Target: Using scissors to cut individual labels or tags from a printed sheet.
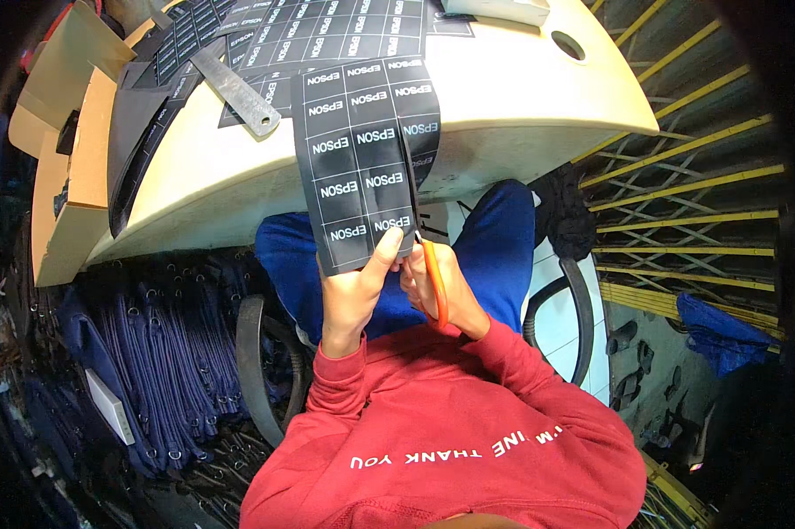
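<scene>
A black sheet [334, 150] printed with a grid of white-lettered labels hangs from the table's near edge toward my lap. My left hand [351, 295] grips its lower end, the thumb pressed on top of the printed face. Orange-handled scissors [436, 286] are in my right hand [461, 280], close beside the left, at the sheet's lower right corner. A slit runs lengthwise along a grid line, and the right-hand strip [422, 130] hangs partly apart and curls away. The scissor blades show only in part against the dark sheet.
On the pale curved table [503, 110] lie more printed black sheets [327, 33] and a steel ruler [238, 95]. A cardboard box [84, 189] stands at the left. Dark blue straps [164, 353] with metal rings hang below it. A yellow-barred folding gate [688, 212] stands at the right.
</scene>
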